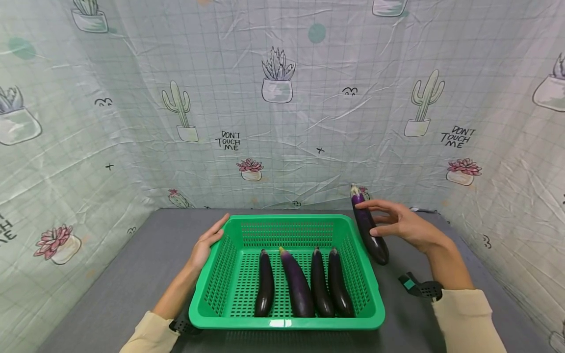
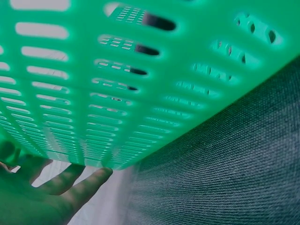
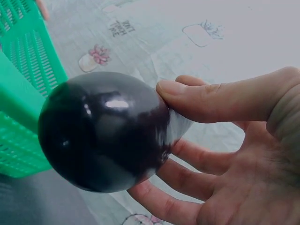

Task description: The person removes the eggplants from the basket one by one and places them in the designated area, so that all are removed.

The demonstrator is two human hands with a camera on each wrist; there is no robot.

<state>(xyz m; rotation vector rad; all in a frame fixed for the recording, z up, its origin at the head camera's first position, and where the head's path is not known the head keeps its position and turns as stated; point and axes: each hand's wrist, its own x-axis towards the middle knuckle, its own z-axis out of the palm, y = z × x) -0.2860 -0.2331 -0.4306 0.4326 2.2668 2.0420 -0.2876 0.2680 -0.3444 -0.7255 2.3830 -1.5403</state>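
In the head view a green basket point(image 1: 287, 322) holds several dark purple eggplants, among them a wider eggplant point(image 1: 297, 284) with a yellowish stem end. Just right of the basket, my right hand point(image 1: 403, 225) holds another eggplant point(image 1: 375, 245) between thumb and fingers, its stem end pointing up and away. The right wrist view shows the rounded glossy end of this eggplant point(image 3: 103, 136) close up. My left hand point(image 1: 205, 245) rests against the basket's far left side. In the left wrist view its fingers point(image 2: 89, 187) lie fairly straight along the outer wall; the thumb is not plain to see.
The basket stands on a grey tabletop point(image 1: 128, 274). Behind and on both sides hangs a pale sheet point(image 1: 309, 122) printed with cacti and potted plants. A black wrist strap point(image 1: 425, 288) is on the right wrist.
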